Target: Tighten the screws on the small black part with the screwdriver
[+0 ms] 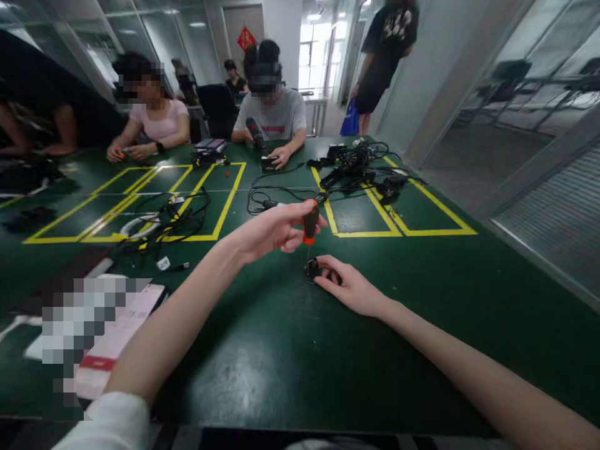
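My left hand (276, 232) grips a screwdriver (310, 222) with a black and red handle. The screwdriver stands upright, its thin shaft pointing down at a small black part (311, 271) on the green table (262, 337). Fingers of my right hand (349, 284) are closed around the right side of that black part and hold it against the table top. Whether the tip sits in a screw is too small to tell.
Black cables (356, 165) are heaped at the back right, and more cables with a white coil (139, 226) lie left. Yellow tape (229, 200) marks the table. Papers (119, 331) lie near my left forearm. Across the table, a person (276, 115) handles a black device.
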A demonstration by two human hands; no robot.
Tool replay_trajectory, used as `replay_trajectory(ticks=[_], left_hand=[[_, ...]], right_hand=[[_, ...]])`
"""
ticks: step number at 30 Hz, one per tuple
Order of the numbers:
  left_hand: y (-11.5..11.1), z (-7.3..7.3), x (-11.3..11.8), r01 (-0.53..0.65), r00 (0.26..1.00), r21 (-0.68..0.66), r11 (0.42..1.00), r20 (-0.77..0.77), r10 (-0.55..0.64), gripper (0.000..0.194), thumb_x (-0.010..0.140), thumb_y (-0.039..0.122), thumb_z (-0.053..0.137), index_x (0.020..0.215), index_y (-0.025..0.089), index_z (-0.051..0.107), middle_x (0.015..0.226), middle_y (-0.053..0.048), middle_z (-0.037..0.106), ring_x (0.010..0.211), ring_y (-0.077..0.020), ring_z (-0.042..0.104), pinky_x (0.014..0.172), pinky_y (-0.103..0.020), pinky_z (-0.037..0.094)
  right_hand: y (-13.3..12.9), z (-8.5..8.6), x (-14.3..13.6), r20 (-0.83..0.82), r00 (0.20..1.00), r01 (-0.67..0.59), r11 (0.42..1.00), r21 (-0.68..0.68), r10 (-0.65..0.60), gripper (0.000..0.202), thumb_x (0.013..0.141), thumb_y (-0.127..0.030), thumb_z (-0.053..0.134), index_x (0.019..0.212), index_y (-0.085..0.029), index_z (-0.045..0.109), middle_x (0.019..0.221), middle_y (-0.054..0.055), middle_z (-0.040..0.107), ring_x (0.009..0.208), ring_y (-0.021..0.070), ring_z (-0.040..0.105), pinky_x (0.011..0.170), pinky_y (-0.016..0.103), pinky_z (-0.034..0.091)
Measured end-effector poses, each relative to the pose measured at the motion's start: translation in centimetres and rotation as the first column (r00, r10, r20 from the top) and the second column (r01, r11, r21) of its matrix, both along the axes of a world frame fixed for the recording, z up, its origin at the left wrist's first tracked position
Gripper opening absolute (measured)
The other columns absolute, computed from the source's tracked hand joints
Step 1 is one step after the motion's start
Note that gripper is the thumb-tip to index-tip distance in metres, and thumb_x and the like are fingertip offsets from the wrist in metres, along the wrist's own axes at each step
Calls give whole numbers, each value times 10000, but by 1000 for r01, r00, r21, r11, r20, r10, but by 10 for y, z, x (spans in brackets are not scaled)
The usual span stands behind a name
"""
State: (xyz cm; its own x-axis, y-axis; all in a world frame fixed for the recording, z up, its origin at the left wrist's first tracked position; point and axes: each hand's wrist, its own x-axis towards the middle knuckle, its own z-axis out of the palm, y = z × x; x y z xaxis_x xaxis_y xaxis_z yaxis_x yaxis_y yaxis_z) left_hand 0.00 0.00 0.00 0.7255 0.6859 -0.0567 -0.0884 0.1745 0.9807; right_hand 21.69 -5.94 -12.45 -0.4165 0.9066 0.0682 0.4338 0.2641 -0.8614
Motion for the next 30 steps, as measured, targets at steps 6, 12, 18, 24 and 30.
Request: replay_trajectory(ticks=[6,12,18,24,30], left_hand=[[-1,4,0,30,1000,5,1000,6,-30,510,840,621,713,940,122,668,1037,-142,763,516,-60,460,485,-227,323],[-1,6,0,33,999,-17,999,-2,-33,469,886,587,661,973,128,636,916,-109,747,473,-54,425,468,-227,286],[-3,6,0,13,1000,11,1000,-20,-12,529,831,586,751,1064,114,696,885,-73,710,514,-49,418,452,-210,261],[-2,4,0,37,999,80,996,-26,-35,513,803,611,775,903,114,698,998,-132,757,521,-45,436,462,-217,296],[-2,4,0,51,999,68,996,-9,-50,510,840,622,732,901,122,652,949,-143,778,502,-55,450,464,-222,302]], right_hand=[[-1,0,1,0,1000,-2,1000,19,2,391,968,-410,574,1290,-189,588,810,-10,577,640,136,485,614,271,400],[-2,0,1,7,1000,-3,1000,29,3,372,974,-378,580,1290,-183,589,818,-7,587,639,135,490,613,268,409],[-2,1,1,18,1000,0,999,37,0,365,976,-375,583,1288,-185,595,819,-4,600,650,139,500,613,269,416],[-1,-2,3,21,1000,-5,999,48,4,373,979,-383,583,1301,-195,586,828,-2,606,657,139,509,621,266,419],[-2,0,2,24,1000,-1,999,38,0,385,975,-392,577,1299,-183,583,848,11,617,667,148,513,626,276,425]])
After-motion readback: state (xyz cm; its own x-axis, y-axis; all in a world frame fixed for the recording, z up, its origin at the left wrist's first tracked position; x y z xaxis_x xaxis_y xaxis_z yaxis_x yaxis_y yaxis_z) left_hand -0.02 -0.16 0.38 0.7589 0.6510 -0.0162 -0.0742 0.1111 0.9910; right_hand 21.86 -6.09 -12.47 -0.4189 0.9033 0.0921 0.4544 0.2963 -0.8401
